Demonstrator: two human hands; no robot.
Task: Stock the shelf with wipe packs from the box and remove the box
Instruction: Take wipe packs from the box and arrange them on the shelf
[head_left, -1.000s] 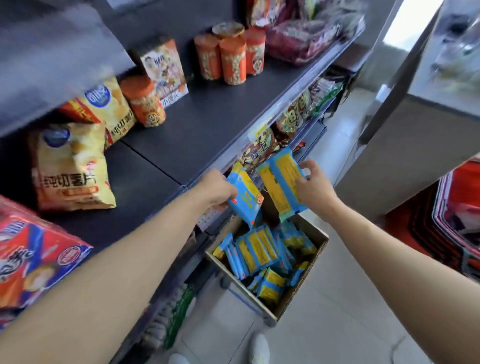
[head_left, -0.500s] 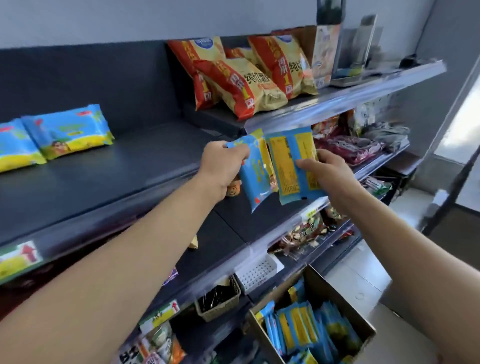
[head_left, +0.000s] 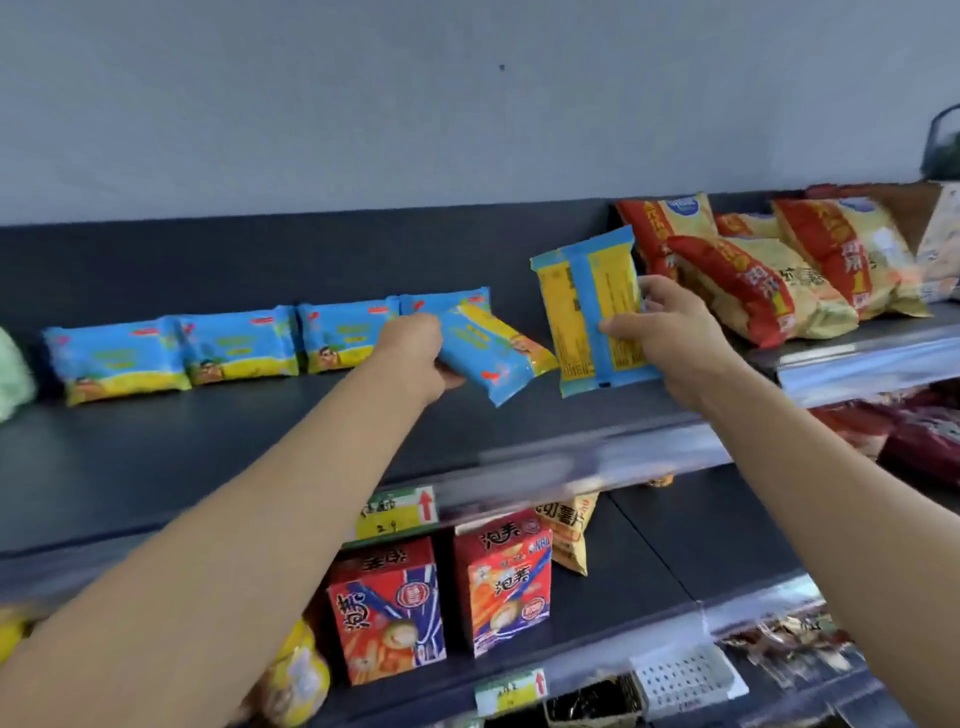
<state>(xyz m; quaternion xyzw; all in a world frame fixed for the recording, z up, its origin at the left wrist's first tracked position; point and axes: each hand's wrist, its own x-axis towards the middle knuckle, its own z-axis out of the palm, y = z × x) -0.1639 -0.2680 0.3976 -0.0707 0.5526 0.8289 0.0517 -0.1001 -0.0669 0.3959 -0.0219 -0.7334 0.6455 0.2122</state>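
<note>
Gripping hands (head_left: 410, 345), glossy rectangular packs (head_left: 488, 358)

I see 2 bare forearms, no sleeves reaching the wrists; left hand (head_left: 410, 351) and right hand (head_left: 670, 338) wear no gloves, rings or watches.

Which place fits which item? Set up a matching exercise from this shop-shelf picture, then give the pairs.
Items:
1. wipe pack with its label side showing
2. wipe pack with its yellow back showing
3. red snack boxes
4. row of wipe packs

Places:
A. lying along the back of the top shelf
B. in the right hand
C. on the shelf below
D. in the left hand

Pairs: 1-D, 2-B, 3-C, 4-A
</note>
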